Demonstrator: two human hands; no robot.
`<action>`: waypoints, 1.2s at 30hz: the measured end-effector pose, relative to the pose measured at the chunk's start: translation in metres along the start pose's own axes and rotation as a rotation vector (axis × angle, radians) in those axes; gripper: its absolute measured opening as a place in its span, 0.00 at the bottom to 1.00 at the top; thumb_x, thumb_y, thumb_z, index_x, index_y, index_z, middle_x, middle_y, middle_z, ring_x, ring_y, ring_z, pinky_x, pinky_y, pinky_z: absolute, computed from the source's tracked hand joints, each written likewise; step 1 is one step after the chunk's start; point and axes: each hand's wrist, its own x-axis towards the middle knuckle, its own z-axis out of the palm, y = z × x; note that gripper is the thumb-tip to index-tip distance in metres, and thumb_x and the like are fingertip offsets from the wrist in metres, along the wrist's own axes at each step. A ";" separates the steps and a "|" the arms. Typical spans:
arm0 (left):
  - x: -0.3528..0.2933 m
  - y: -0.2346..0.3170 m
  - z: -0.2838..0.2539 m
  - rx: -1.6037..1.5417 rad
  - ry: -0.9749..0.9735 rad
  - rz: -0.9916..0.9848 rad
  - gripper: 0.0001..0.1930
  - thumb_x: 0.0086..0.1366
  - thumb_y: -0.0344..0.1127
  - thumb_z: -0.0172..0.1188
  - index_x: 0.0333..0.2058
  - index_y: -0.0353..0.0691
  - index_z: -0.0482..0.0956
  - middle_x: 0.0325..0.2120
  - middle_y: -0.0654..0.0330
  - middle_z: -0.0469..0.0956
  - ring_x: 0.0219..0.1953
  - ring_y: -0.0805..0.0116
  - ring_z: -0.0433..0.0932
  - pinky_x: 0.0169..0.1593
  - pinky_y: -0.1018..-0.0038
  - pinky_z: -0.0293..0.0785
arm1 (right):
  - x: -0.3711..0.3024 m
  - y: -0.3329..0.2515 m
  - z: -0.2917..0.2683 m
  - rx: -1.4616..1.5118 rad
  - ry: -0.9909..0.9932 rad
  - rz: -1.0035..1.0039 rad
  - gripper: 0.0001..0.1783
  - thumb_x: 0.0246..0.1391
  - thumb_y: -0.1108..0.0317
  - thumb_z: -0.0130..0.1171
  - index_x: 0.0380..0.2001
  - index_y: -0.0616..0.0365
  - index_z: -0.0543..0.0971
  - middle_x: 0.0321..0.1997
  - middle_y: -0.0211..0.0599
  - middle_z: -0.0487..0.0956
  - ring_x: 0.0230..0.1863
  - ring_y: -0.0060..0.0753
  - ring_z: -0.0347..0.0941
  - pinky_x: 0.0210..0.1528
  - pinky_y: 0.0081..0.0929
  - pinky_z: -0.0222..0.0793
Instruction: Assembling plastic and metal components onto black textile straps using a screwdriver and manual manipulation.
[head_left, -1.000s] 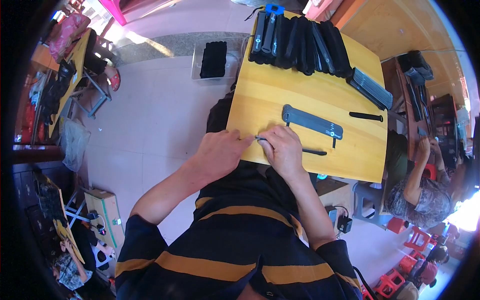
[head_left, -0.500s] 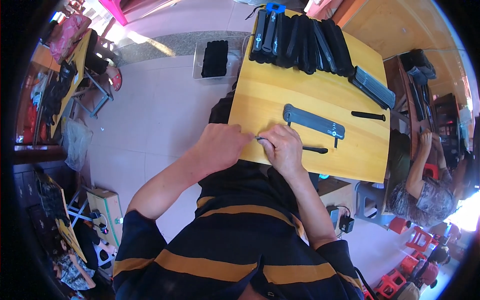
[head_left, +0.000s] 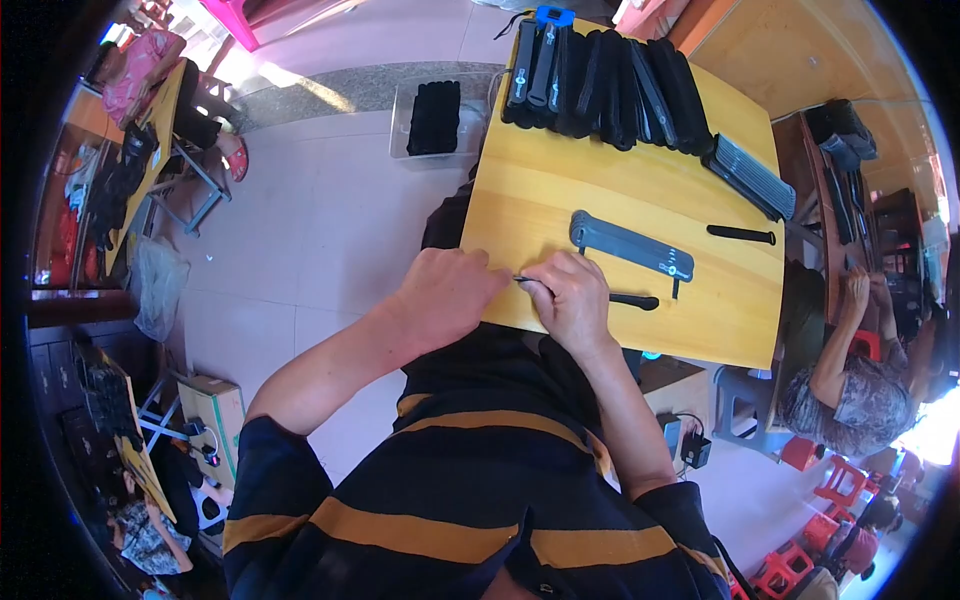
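Observation:
Near the front left corner of the yellow table, my left hand and my right hand are close together, both closed in a pinch. Between their fingertips shows a short dark end of a narrow black strap. Past my right hand, a black strap sticks out over the tabletop, seemingly the same piece; my hand hides the middle. Just beyond lies a stack of long grey strips with rounded ends, a thin black band poking out beneath. Another short black strap rests farther right.
Rows of black and grey strips line the table's far edge, with a grey bundle at the far right. A clear bin of black pieces stands on the floor. Other people sit at tables left and right.
Both hands keep nearly the same pinch near the table corner. The whole view has shifted very slightly; nothing has visibly been taken up or let go.

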 end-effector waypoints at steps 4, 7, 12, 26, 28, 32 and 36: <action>0.005 -0.003 -0.003 0.007 -0.012 0.039 0.17 0.66 0.30 0.60 0.53 0.49 0.86 0.31 0.52 0.82 0.34 0.50 0.85 0.35 0.57 0.81 | 0.003 0.005 0.001 0.019 0.005 -0.042 0.07 0.50 0.66 0.73 0.29 0.54 0.84 0.27 0.35 0.78 0.32 0.44 0.77 0.37 0.40 0.72; 0.006 -0.006 -0.001 -0.009 -0.025 0.035 0.18 0.66 0.31 0.59 0.54 0.49 0.86 0.31 0.52 0.82 0.34 0.50 0.85 0.35 0.57 0.81 | 0.003 0.005 0.002 0.034 0.016 -0.054 0.07 0.50 0.66 0.73 0.29 0.54 0.85 0.27 0.34 0.78 0.32 0.44 0.77 0.38 0.40 0.72; 0.001 -0.008 0.003 -0.028 -0.017 0.034 0.19 0.66 0.31 0.59 0.54 0.50 0.86 0.31 0.52 0.82 0.35 0.50 0.86 0.36 0.56 0.81 | 0.000 0.002 0.001 0.005 0.006 -0.043 0.06 0.52 0.65 0.71 0.29 0.53 0.84 0.27 0.34 0.76 0.34 0.43 0.76 0.39 0.41 0.71; -0.016 -0.037 0.036 -0.260 0.236 0.092 0.20 0.65 0.29 0.57 0.54 0.54 0.85 0.33 0.57 0.82 0.38 0.55 0.84 0.38 0.59 0.80 | -0.003 0.006 -0.006 0.035 -0.004 0.000 0.06 0.49 0.67 0.73 0.29 0.53 0.85 0.28 0.34 0.77 0.35 0.43 0.77 0.40 0.41 0.72; -0.015 -0.032 0.033 -0.290 0.252 0.097 0.19 0.68 0.29 0.57 0.56 0.52 0.83 0.34 0.56 0.83 0.37 0.55 0.84 0.39 0.61 0.81 | -0.005 0.007 -0.007 0.009 -0.015 0.024 0.06 0.49 0.66 0.73 0.30 0.53 0.85 0.28 0.33 0.77 0.34 0.42 0.76 0.40 0.40 0.72; -0.011 -0.031 0.038 -0.304 0.242 0.111 0.19 0.68 0.30 0.59 0.56 0.52 0.84 0.32 0.57 0.82 0.35 0.56 0.84 0.37 0.62 0.80 | -0.005 0.009 -0.007 0.029 -0.002 0.017 0.06 0.49 0.66 0.73 0.30 0.53 0.86 0.28 0.33 0.78 0.34 0.42 0.76 0.39 0.39 0.72; -0.014 -0.036 0.046 -0.304 0.310 0.131 0.18 0.68 0.30 0.60 0.56 0.50 0.84 0.30 0.58 0.81 0.33 0.57 0.83 0.34 0.62 0.80 | -0.003 0.006 -0.005 0.027 -0.008 0.018 0.06 0.49 0.67 0.73 0.31 0.53 0.86 0.28 0.33 0.78 0.34 0.42 0.76 0.39 0.40 0.72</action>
